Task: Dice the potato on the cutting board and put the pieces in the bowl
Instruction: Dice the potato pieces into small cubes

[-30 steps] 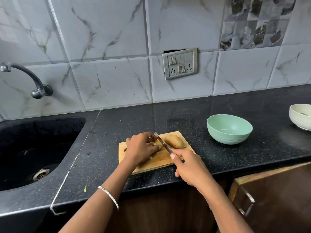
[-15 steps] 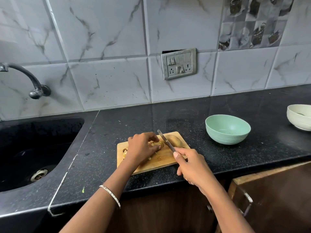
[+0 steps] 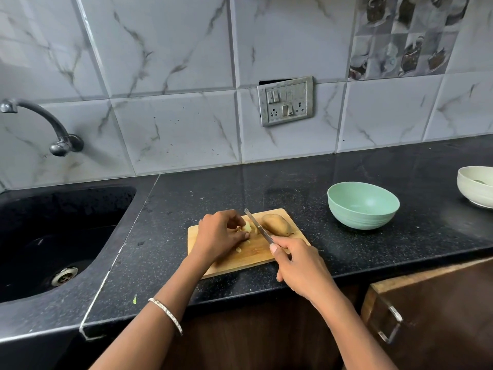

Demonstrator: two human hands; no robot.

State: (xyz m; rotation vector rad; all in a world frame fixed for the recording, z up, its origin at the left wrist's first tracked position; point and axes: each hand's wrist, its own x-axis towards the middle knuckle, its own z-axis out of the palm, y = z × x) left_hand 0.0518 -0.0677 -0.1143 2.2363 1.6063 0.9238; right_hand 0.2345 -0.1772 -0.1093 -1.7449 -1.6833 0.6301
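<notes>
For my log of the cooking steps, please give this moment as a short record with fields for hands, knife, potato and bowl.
left hand: holds a pale potato piece on the cutting board
right hand: grips the knife, blade beside that piece
brown potato: skin on, lies right of the blade
green bowl: on the counter right of the board, no pieces visible

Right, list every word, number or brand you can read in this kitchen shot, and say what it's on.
No readable text in this view.
Switch plate: switches and sockets only, no legible marking.
Picture tile: cups shown, no words to make out.
Knife, cutting board, green bowl, potato: no label visible.
Bracelet: pattern too small to read.
</notes>
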